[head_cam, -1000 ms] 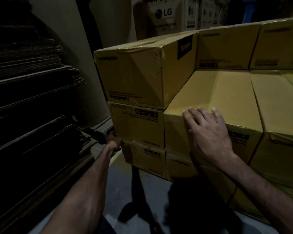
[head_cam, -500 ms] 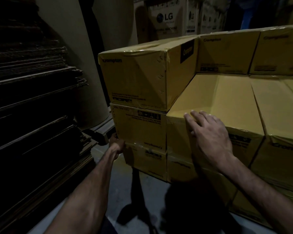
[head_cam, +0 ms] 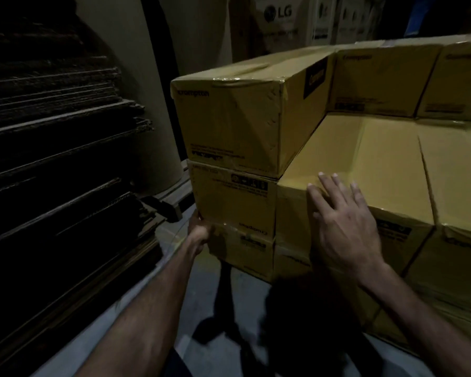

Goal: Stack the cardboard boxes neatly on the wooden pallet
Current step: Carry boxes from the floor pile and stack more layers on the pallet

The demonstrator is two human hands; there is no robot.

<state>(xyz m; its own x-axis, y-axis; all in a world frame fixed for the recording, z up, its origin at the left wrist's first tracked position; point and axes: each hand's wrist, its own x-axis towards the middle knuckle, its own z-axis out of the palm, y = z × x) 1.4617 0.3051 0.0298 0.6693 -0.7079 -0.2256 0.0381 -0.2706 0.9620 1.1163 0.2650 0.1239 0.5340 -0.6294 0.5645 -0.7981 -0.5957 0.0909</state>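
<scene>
Our left hand (head_cam: 199, 235) has its grip curled round the lower left corner of the middle box (head_cam: 233, 204) in the near column, fingers wrapped behind the edge where we cannot see them. Directly above that grip sits the top box (head_cam: 229, 129), marked Crompton, stacked flush on the middle one; just below the grip lies the bottom box (head_cam: 245, 250), resting near the grey floor (head_cam: 229, 336). Our right hand (head_cam: 346, 227) lies flat with its grip apart, fingers straight and spread, pressing on the front upper edge of the neighbouring box (head_cam: 365, 159), which touches the middle box on its right side. Beyond the right grip more yellow boxes (head_cam: 384, 85) stand in a higher row. Left of the left grip we see a dark pile of flattened cardboard (head_cam: 60, 164), and past it a corner of the wooden pallet (head_cam: 172, 205).
</scene>
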